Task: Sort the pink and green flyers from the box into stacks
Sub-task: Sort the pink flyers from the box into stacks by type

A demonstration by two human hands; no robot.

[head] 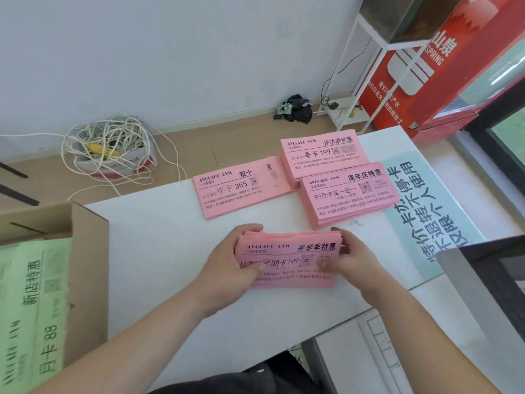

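Cut off or unclear: the cardboard box (pixel 88 251) at the desk's (pixel 159 251) left edge runs out of view. The green flyers (pixel 34 302) inside it are blurred and only partly legible. On the held pink bundle (pixel 289 260), thumbs cover parts of the print. It cannot be told whether the bundle rests on the desk or is held just above it.

Grip: the left hand (pixel 227 265) and right hand (pixel 352 260) each clasp a short end of the bundle near the desk's front edge. The thumbs press on the top sheet and the fingers curl round the ends.

Materials: the flyers are thin, matte rectangular sheets with black print. Three more pink stacks sit toward the far edge. The thin left stack (pixel 238 191) touches the far stack (pixel 324 157). The near stack (pixel 349 197) is thicker, with its edges slightly fanned. The box is brown corrugated card with an open top. The desk is smooth and white.
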